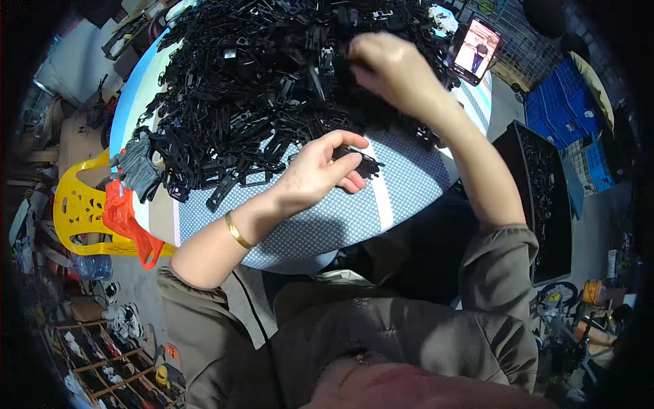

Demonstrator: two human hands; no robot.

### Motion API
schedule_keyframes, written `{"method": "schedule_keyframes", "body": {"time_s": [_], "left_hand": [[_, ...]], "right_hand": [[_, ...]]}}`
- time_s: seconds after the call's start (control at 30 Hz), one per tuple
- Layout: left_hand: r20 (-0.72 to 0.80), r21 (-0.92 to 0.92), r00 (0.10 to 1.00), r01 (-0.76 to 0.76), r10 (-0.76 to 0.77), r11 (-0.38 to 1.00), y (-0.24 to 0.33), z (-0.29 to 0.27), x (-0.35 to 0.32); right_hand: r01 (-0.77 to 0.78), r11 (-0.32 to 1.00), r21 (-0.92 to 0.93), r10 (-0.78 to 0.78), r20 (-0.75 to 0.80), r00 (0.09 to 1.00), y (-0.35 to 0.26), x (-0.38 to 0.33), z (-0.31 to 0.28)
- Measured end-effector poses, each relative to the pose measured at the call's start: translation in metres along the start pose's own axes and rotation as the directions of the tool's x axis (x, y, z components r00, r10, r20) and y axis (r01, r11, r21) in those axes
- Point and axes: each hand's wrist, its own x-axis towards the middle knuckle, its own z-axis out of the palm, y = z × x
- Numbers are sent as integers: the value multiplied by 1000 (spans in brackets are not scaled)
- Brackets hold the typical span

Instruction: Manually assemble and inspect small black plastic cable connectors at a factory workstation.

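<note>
A large heap of black plastic parts [272, 75] covers most of a round table with a dotted blue cloth [327, 225]. My left hand [320, 170] rests near the table's front edge and is closed on a small bundle of the black parts [361, 162]. A gold bangle sits on that wrist. My right hand [392, 68] reaches further back into the heap, fingers pinched on a black part at the pile's top right.
A phone [475, 49] with a lit screen leans at the table's far right. A black bin [545, 198] holding black parts stands to the right. A yellow plastic chair [78, 211], an orange bag [126, 221] and a grey glove [139, 167] are on the left. Blue crates [565, 109] sit far right.
</note>
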Motion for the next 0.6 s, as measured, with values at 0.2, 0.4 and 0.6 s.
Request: {"method": "schedule_keyframes", "body": {"time_s": [0.2,0.4,0.6], "left_hand": [[12,-30,999,48,-47,998,-5,0,4],[18,-166,993,118,-116,979,1,-4,6],[74,-196,993,102,-89,975,6,-10,3]], "right_hand": [[3,1000,22,-2,-76,997,-24,-39,12],[-75,997,-21,71,-129,989,-24,-44,14],[3,994,-111,-29,-233,972,-16,-49,14]]}}
